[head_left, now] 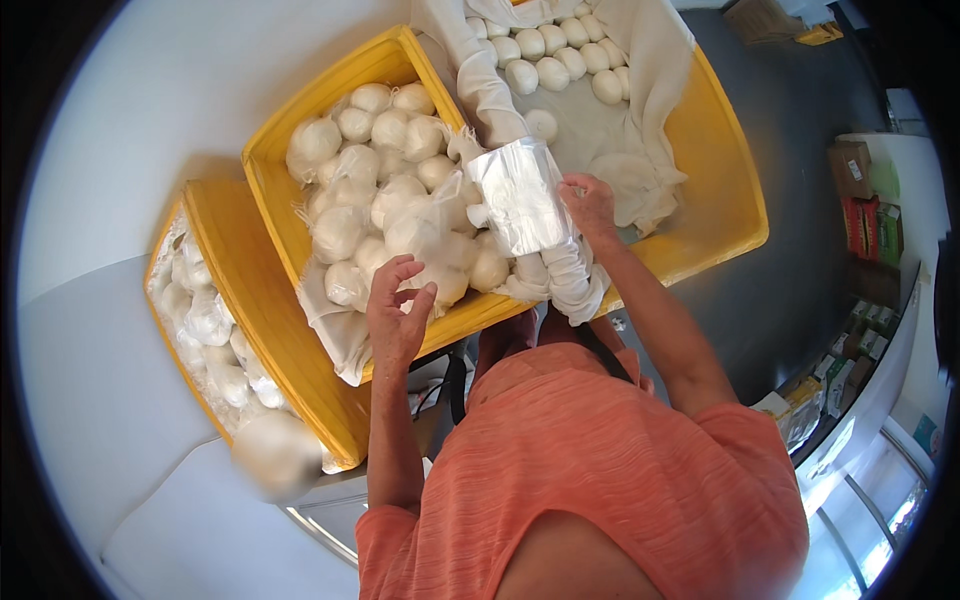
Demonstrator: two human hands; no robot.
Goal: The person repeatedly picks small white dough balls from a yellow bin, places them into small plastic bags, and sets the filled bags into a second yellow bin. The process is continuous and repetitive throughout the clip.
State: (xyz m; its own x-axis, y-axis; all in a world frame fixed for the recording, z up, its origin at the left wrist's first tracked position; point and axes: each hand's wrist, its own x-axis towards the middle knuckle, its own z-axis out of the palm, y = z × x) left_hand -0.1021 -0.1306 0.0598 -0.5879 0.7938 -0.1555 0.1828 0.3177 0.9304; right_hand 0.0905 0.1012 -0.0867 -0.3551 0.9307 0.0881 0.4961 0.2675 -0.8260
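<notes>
My left hand (398, 312) hovers with fingers spread over the near edge of the middle yellow crate (330, 92), just above the plastic-wrapped dough balls (385, 200) piled inside it. My right hand (590, 205) pinches the right edge of a stack of clear plastic sheets (520, 195), which lies on a rolled white cloth (485, 85) between two crates. The right yellow crate (722, 185) is lined with white cloth and holds rows of bare dough balls (552, 55) at its far end. One lone dough ball (541, 124) sits near the sheets.
A third yellow crate (255, 300) at the left holds more wrapped balls (205, 320). A blurred pale round shape (275, 455) lies by its near corner. The crates stand on a grey metal counter (790, 250). Shelves with coloured boxes (870, 220) are at the right.
</notes>
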